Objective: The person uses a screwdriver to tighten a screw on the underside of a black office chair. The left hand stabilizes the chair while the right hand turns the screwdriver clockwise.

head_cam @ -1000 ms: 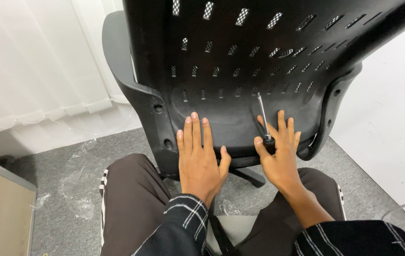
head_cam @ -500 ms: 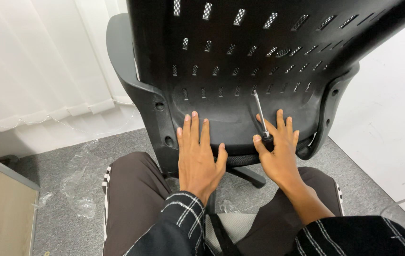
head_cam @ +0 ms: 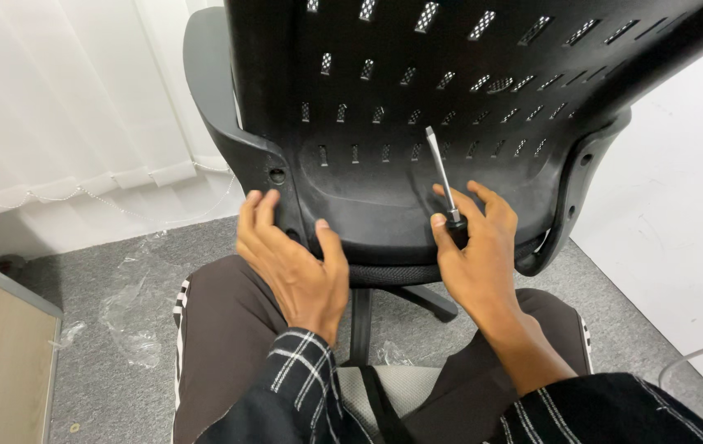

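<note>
Since the earlier frames, both hands have lifted their flat palms off the chair back. Left hand has shifted toward the left of the frame and curled; right hand has drawn its fingers in around the tool.

Left hand: lower centre-left of frame, back of hand toward the camera. Fingers are bent and spread apart, with the fingertips at the left edge of the black plastic chair back, just below the bolt hole where the armrest joins. Thumb rests on the lower lip of the chair back. Nothing is clamped in this hand; the grasp stands loose and apart. Whether the fingertips hook behind the edge is not clear from this angle.

Right hand: lower centre-right, wrist angled up from the striped sleeve. Fingers and thumb are closed on the dark handle of a flat-blade screwdriver. The steel shaft points up and slightly left, its tip lying against the slotted part of the chair back at mid-frame.

Surroundings: the chair stands on grey carpet. Clear plastic wrap lies crumpled at lower left. White vertical blinds fill the upper left. A white wall runs down the right side.
</note>
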